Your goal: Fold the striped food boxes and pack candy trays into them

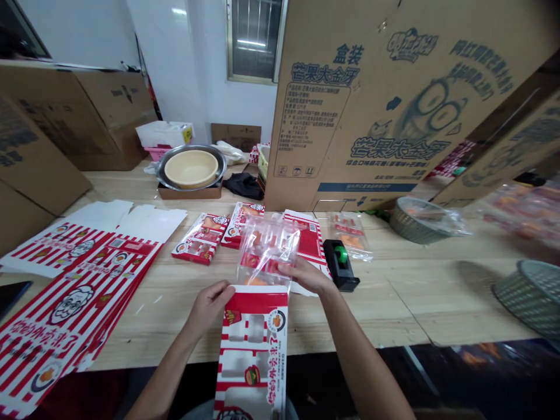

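Note:
A red and white striped box with cut-out windows hangs over the table's front edge. My left hand pinches its upper left corner. Just above the box's top end, my right hand grips a clear plastic pack with red and orange pieces inside. The pack's lower end meets the box's top end; whether it is inside cannot be made out. Behind lie two filled boxes, one at the left and one nearer the middle. Right of my right hand is a black tape dispenser.
Flat striped cartons are piled at the left. Large cardboard boxes stand behind. A cream bowl sits in a metal basin. Another clear pack and green baskets lie to the right.

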Available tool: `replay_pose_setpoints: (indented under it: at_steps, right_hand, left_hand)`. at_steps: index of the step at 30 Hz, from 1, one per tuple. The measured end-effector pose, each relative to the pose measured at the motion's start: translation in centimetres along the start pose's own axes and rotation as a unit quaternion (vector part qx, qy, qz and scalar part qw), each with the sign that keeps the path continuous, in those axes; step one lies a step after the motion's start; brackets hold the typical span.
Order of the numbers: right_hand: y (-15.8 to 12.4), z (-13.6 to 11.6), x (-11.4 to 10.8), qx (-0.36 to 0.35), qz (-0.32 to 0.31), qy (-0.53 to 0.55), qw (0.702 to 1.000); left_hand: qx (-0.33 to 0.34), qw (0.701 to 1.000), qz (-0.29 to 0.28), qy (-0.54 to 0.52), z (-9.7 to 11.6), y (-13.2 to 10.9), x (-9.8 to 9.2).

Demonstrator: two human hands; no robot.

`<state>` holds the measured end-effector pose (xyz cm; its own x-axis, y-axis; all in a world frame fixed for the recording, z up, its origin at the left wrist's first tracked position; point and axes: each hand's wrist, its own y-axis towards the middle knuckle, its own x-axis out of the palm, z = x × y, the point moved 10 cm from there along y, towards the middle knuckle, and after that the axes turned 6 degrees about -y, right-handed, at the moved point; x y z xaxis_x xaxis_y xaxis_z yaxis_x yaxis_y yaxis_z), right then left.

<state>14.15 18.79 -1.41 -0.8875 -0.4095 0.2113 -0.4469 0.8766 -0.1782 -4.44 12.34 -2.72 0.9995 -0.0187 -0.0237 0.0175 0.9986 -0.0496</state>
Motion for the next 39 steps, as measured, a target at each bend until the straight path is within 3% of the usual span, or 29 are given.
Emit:
replay_pose_setpoints:
  at_steps: [5, 7, 9, 12, 15, 17, 24, 31, 36, 39]
  right_hand:
    - [0.7, -5.7, -2.4, -0.179, 0.166, -0.05, 0.969]
    - [0.9, -7.1, -2.5, -0.201, 0.166, -0.093, 0.961]
    - [1.3, -7.1, -2.2, -0.182, 0.127, -0.113, 0.969]
    - [1.2, -4.7, -1.1, -0.13, 0.055, -0.127, 0.982]
    - [0.1, -0.4, 1.1, -0.065, -0.027, -0.136, 0.988]
    - [-0.9, 2.1, 2.1, -0.043, -0.049, -0.129, 0.99]
    - [-3.3, 5.8, 0.6, -0.051, 0.054, -0.046, 0.996]
    - [-4.3, 6.9, 1.1, -0.022, 0.08, -0.033, 0.996]
    - [-4.4, 7.9, 2.0, 0.023, 0.092, 0.025, 0.995]
    - [-3.9, 7.1, 2.6, 0.001, 0.142, 0.077, 0.987]
  left_hand:
    - [-0.011, 0.988, -0.144, 0.045, 1.1, 0.5, 2.0]
    - [0.001, 0.987, -0.149, 0.052, 1.2, 0.4, 2.3]
    - [0.019, 0.991, -0.119, 0.05, 0.8, 0.1, 2.0]
    - [0.046, 0.997, -0.044, 0.043, -0.1, -0.4, 0.8]
    - [0.077, 0.996, 0.022, 0.042, -0.1, -0.7, -0.4]
    - [0.09, 0.994, 0.045, 0.042, 0.2, -0.7, -0.7]
    - [0.04, 0.999, 0.029, 0.006, -1.1, -0.3, -0.4]
    - [-0.026, 0.999, -0.035, 0.025, -3.5, 0.2, 0.9]
    - [-0.018, 0.996, -0.072, 0.049, -2.8, 1.1, 1.6]
    - [0.01, 0.997, -0.031, 0.071, -1.9, 1.5, 1.2]
